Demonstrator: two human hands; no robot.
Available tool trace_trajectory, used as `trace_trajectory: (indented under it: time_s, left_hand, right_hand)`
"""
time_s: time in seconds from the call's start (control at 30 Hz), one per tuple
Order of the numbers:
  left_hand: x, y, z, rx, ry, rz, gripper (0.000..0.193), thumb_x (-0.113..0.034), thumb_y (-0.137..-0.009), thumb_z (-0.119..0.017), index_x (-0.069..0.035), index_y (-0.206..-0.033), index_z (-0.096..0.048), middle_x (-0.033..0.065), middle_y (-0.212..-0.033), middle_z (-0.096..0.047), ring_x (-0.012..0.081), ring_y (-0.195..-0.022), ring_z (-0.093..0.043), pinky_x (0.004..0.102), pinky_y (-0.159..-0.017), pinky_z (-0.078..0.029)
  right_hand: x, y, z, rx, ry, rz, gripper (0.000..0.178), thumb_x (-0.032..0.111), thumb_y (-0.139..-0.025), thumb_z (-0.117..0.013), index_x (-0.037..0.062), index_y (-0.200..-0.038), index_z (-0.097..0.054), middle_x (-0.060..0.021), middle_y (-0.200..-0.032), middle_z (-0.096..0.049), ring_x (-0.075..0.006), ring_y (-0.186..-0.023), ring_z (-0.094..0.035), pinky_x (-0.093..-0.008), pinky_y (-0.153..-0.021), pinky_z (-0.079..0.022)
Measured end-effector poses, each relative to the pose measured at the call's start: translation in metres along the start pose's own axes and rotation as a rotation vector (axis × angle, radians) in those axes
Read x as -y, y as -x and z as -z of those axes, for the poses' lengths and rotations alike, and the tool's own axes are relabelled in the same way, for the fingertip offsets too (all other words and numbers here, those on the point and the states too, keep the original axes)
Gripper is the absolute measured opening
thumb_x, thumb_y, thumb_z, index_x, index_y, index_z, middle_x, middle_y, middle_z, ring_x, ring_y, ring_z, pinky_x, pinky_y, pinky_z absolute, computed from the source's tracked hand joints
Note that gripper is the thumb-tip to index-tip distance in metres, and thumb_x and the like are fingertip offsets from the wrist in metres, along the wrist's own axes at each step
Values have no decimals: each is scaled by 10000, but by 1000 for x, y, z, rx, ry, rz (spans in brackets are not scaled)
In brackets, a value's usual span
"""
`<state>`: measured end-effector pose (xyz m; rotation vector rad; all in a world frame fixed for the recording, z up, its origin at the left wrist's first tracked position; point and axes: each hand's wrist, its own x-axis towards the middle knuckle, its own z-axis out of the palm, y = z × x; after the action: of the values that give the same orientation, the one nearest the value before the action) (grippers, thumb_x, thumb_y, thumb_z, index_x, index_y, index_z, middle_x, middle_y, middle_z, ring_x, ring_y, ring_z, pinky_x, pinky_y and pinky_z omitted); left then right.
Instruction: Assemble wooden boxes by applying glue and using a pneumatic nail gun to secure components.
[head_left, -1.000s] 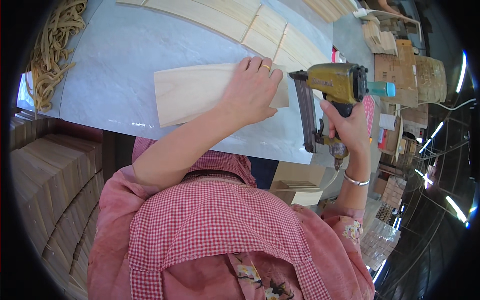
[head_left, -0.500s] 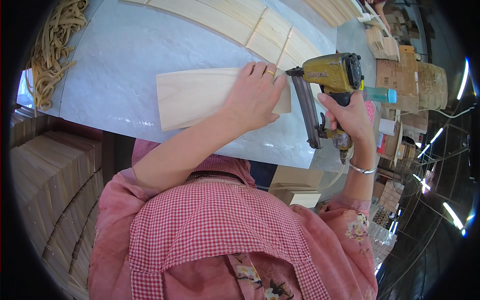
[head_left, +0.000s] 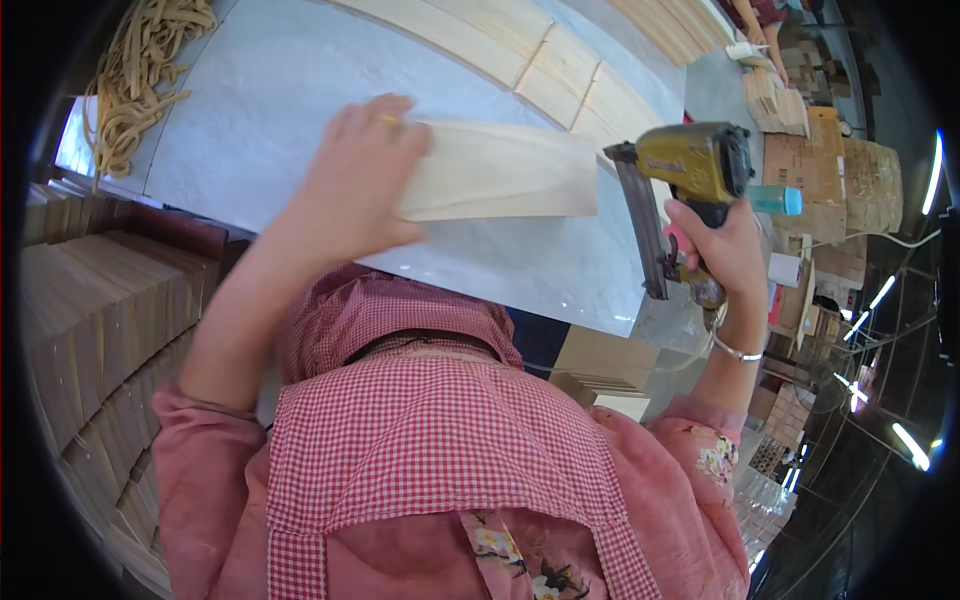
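Observation:
A thin, pale wooden board lies across the grey-white marbled tabletop in front of me. My left hand, blurred by motion, grips the board's left end, its fingers over the far side and its thumb by the near edge. The board's end under the palm is hidden. To the right, my right hand is wrapped round the handle of a yellow and black pneumatic nail gun. Its nose and long dark magazine stand just right of the board, apart from it.
Flat wooden boards lie in a row along the table's far side. Tan straps are heaped at the far left. Stacked wood pieces fill the lower left. A teal-capped bottle and cardboard boxes stand right; another person's arm shows beyond.
My left hand has slid from the board's right part to its left end. The board has turned slightly. The nail gun has shifted a little to the right, still in my right hand.

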<state>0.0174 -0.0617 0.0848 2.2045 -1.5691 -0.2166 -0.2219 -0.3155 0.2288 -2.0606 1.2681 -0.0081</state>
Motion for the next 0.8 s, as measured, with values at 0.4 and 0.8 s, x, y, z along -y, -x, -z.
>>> trace_trajectory:
  time_s: [0.4, 0.8]
  left_hand:
    - [-5, -2, -22, -141, 146, -41, 526, -146, -573, -825, -71, -1026, -569, 140, -1158, -592, 319, -1053, -531, 405, -990, -445]
    - [1, -1, -34, -265, 193, -109, 513, -162, -557, -837, -64, -992, -583, 135, -1094, -606, 305, -978, -527, 367, -889, -490]
  right_hand:
    - [-5, 78, -48, -27, -30, -23, 284, 164, -851, -800, -30, -995, -650, -42, -597, -591, -101, -422, -491, -234, -385, -375]
    - [0, 80, -64, 15, -74, -64, 259, 155, -855, -795, -40, -955, -657, -48, -636, -610, -101, -420, -495, -232, -388, -385]
